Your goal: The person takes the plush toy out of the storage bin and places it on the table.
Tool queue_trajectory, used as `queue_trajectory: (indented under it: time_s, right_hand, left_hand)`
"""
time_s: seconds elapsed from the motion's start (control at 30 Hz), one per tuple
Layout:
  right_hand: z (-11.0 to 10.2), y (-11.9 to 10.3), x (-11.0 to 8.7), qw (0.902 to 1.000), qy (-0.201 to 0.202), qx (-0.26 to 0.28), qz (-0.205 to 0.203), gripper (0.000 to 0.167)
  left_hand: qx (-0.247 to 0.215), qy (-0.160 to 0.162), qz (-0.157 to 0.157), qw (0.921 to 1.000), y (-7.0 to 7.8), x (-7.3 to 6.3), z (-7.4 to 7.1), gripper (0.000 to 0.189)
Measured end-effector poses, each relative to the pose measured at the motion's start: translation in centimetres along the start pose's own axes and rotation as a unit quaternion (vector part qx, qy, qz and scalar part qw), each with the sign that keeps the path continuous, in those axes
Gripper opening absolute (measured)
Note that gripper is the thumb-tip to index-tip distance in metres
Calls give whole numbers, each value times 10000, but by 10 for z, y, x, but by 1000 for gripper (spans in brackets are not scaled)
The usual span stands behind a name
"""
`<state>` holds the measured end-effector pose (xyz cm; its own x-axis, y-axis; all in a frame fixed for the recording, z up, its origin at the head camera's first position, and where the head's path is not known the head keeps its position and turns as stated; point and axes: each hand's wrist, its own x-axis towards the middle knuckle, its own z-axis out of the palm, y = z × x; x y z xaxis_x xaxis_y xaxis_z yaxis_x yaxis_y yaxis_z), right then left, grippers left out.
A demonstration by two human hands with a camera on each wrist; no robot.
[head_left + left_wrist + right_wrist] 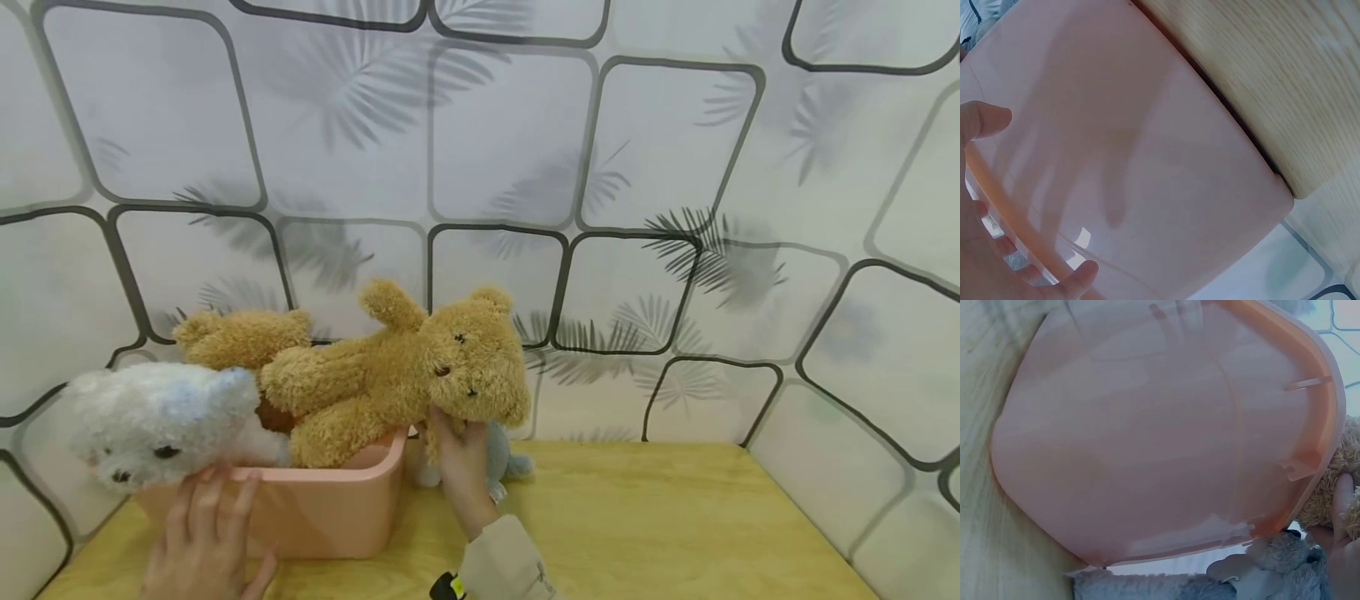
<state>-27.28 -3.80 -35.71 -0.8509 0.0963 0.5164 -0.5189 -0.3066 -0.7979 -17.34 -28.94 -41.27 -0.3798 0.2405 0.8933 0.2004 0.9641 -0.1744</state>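
My right hand [462, 467] grips a golden-brown teddy bear [393, 379] just below its head, by the arm. The bear lies on its side across the right end of a pink plastic bin [330, 517], legs over the opening and head beyond the rim. At the bin's front, my left hand [198, 537] holds the rim, fingers hooked over the edge and thumb outside in the left wrist view. Above those fingers a white plush toy [161, 417] with a bluish patch leans out over the rim. Another brown plush [247, 333] lies behind it in the bin.
A grey-blue plush toy [498, 458] is on the wooden table [637, 517] right of the bin, partly hidden by my right hand; the right wrist view shows its grey fur [1288, 562] beside the bin. Patterned cloth walls [510, 133] stand behind and at both sides.
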Motion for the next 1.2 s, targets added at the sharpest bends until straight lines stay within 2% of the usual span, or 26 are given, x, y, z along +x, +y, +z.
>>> queue_trajectory:
  time_s: [0.07,0.17,0.3,0.47,0.6,0.73,0.87,1.1,1.2]
  right_hand:
    - [-1,0,-2,10000,0,-28,-64,42]
    - [-1,-3,-4,9999,39,-32,108,39]
    - [-2,-7,-6,9990,64,286,324,35]
    - [-6,-9,-11,9986,281,257,360,37]
    - [-11,-14,-15,9964,477,270,640,41]
    - [-17,-17,-17,9942,570,285,867,44]
    - [-24,-18,-18,9936,640,469,800,45]
    - [-33,-19,-20,9939,699,576,628,49]
    - [-36,-20,-21,9933,794,616,568,44]
  left_hand:
    - [-9,24,-2,10000,0,0,1,76]
    - [-39,90,4,10000,0,0,2,76]
    - [-37,110,13,9999,0,2,3,77]
    - [-45,175,-21,9998,-1,1,5,77]
    - [-85,239,-61,9997,-1,-1,6,76]
    - [-26,170,-88,9998,0,-1,4,74]
    - [-16,181,-45,9998,0,-2,5,72]
    - [-41,684,-5,9977,-2,-2,12,68]
    - [-28,675,-62,9977,-2,-3,14,68]
